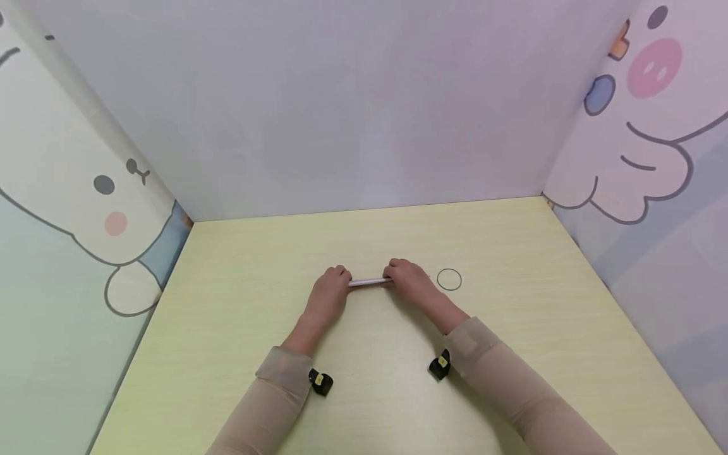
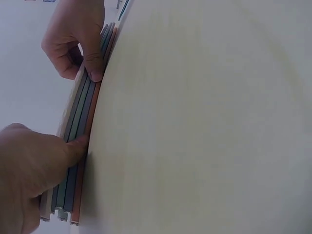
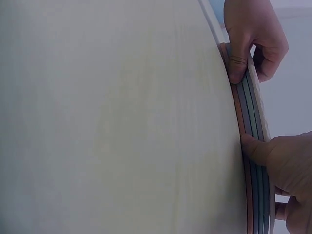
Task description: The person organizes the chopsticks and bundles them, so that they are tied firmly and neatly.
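Several long, thin coloured sticks lie side by side in a bundle [image 2: 80,112], coloured orange, blue-grey, green and beige. Only the pale topmost stick [image 1: 368,282] shows between the hands in the head view. My left hand [image 1: 328,296] pinches the left end of the bundle, thumb on the near side. At the other end my right hand [image 1: 411,282] grips it the same way, its thumb [image 3: 253,148] pressed against the orange stick. The bundle is held level, close over the tabletop. A thin dark ring [image 1: 449,279], like a rubber band, lies just right of my right hand.
The pale wood-grain table [image 1: 364,392] meets a plain wall [image 1: 364,114] at the back. Walls with cartoon animals stand at left [image 1: 68,126] and right [image 1: 654,158]. A small black device sits at each sleeve cuff.
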{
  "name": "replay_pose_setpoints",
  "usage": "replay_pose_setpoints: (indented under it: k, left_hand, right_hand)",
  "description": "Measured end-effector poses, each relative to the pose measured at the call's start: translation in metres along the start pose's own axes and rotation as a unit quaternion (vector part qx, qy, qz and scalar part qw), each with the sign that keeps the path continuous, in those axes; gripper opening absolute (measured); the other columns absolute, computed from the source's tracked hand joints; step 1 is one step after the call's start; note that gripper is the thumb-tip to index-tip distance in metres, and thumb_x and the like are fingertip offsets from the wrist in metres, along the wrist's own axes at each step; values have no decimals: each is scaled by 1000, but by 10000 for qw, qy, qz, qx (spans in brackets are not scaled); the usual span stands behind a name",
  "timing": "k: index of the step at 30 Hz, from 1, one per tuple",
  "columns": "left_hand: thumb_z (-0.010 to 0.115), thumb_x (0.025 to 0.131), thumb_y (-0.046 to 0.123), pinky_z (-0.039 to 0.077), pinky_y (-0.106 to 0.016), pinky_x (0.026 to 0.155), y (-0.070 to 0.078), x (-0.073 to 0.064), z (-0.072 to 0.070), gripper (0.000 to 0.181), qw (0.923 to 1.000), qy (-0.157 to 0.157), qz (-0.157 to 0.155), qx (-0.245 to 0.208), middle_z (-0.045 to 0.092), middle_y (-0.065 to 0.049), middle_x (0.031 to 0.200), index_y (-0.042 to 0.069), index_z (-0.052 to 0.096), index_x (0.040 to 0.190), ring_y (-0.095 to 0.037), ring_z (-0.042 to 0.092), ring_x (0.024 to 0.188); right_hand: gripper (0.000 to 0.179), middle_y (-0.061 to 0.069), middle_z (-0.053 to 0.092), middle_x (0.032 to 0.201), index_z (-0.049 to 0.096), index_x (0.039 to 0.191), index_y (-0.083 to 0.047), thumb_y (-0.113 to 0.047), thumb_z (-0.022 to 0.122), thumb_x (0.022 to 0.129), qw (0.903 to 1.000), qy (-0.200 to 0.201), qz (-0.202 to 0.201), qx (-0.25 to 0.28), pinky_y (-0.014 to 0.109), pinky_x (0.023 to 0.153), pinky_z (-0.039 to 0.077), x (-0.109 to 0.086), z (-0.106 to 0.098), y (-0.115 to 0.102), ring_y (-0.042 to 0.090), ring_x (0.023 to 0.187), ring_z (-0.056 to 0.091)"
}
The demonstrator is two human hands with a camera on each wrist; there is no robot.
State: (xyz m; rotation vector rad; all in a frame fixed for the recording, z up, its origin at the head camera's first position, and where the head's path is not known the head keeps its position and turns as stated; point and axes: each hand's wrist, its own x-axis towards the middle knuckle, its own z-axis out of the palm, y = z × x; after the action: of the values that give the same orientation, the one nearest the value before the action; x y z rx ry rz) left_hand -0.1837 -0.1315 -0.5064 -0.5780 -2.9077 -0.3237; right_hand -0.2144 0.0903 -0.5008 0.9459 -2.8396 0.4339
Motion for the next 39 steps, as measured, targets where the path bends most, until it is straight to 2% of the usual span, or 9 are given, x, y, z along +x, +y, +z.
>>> replay_pose_setpoints:
  k: [4, 7, 13, 17, 23, 30, 39]
  left_hand:
    - [72, 91, 2, 55, -32, 78, 1, 0, 0, 9, 9999, 151, 6, -38, 68, -8, 96, 3, 70, 99, -24, 66, 89]
    - [70, 90, -3, 55, -32, 75, 1, -1, -1, 9, 9996, 289, 38, -65, 70, -8, 93, 3, 71, 96, -24, 67, 85]
    - [72, 87, -3, 55, -33, 72, 0, -1, 0, 9, 9983, 548, 160, -147, 70, -8, 87, 4, 71, 93, -24, 67, 79]
    - [72, 88, -3, 55, -33, 72, -1, -1, 1, 10, 9985, 486, 137, -218, 70, -8, 88, 4, 72, 95, -24, 67, 79]
    - [70, 91, -1, 55, -35, 75, -2, 0, 4, 10, 9986, 442, 226, -169, 68, -9, 93, 2, 74, 99, -26, 66, 84]
    - [67, 91, -4, 51, -39, 71, -1, -2, 4, 11, 9985, 415, 344, -1, 64, -11, 93, 0, 73, 100, -28, 61, 84]
    - [70, 88, -3, 50, -36, 70, 2, 0, 2, 15, 9989, 191, 217, 378, 65, -7, 98, 3, 71, 102, -25, 62, 87]
  right_hand:
    - [4, 2, 64, 87, 72, 91, -9, -11, 75, 90, 10000, 55, 60, 1, 34, 72, 53, -1, 0, -1, 20, 81, 64]
    - [5, 3, 67, 89, 72, 92, -9, -4, 73, 90, 9999, 28, 126, -29, 35, 73, 54, -1, 1, -1, 21, 83, 66]
    - [6, 4, 69, 91, 73, 96, -9, -5, 72, 91, 9998, -13, 174, -70, 36, 73, 54, -1, 0, -3, 22, 84, 66]
    - [10, 5, 69, 94, 74, 101, -8, -5, 71, 92, 9998, -50, 148, -117, 35, 73, 54, -2, 1, -2, 23, 86, 65]
    - [9, 5, 67, 93, 76, 98, -8, -4, 71, 92, 9998, 8, -17, -199, 34, 73, 54, -3, 3, -1, 23, 86, 63]
    - [11, 8, 67, 97, 72, 101, -4, 0, 70, 91, 9992, 19, -27, -390, 36, 73, 54, -4, 4, -1, 25, 87, 64]
    - [13, 7, 68, 97, 74, 101, -5, 1, 70, 89, 9991, -46, -50, -428, 36, 75, 54, -4, 3, -1, 24, 88, 64]
